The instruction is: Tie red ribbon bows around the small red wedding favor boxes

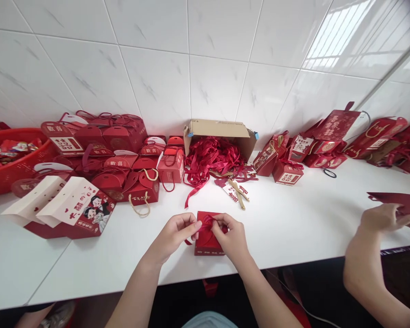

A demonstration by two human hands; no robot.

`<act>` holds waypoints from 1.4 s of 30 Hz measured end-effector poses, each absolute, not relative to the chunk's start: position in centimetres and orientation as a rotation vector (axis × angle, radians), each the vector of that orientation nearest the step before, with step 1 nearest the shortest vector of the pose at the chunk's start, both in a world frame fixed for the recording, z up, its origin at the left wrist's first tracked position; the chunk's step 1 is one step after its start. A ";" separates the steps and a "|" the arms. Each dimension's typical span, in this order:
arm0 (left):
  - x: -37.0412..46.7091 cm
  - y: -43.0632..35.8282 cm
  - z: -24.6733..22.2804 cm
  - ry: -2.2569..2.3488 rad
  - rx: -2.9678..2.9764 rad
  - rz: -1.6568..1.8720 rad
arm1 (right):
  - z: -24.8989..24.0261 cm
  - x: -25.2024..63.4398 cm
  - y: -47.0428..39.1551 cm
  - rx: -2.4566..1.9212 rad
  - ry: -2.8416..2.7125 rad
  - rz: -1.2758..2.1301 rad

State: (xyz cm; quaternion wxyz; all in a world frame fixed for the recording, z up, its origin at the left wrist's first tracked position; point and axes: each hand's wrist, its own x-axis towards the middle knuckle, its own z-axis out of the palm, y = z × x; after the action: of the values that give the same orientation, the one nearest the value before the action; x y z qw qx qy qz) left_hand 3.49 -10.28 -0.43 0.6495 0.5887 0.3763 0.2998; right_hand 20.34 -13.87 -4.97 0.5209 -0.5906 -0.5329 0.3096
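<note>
A small red gift box (210,246) sits at the front of the white table, directly before me. Its top carries a red ribbon (207,222) gathered in the middle. On the left side of the box, my left hand (179,230) pinches the ribbon between thumb and fingers. From the right, my right hand (229,230) pinches the ribbon too, close to the knot or bow at the centre. My fingers partly hide the ribbon, so its exact form is unclear. A short ribbon end hangs out past the box's left edge.
Behind the box, a cardboard carton (220,127) spills red ribbons (215,157). Tags (237,191) lie before it. Red boxes (112,136) crowd the left, beside open white-flapped boxes (78,207) and a red basket (18,171). At right, another person's hand (382,218) holds dark red card.
</note>
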 end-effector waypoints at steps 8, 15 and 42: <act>6.4 -9.9 3.6 0.814 1.677 0.656 | -4.4 21.0 -14.5 -1.198 -1.600 0.721; 7.0 -8.4 2.0 0.853 1.703 0.845 | -5.0 20.7 -14.1 -1.286 -1.486 0.681; 5.4 -10.6 -3.5 1.010 1.754 0.948 | -5.8 19.7 -14.4 -1.274 -1.282 0.563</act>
State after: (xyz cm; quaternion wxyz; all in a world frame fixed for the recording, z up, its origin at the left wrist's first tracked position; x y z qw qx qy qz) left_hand 5.41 -10.57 -3.52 0.4381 0.7055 0.4061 0.3813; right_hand 19.72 -14.43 -5.80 0.5845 -0.5462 -0.5494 0.2412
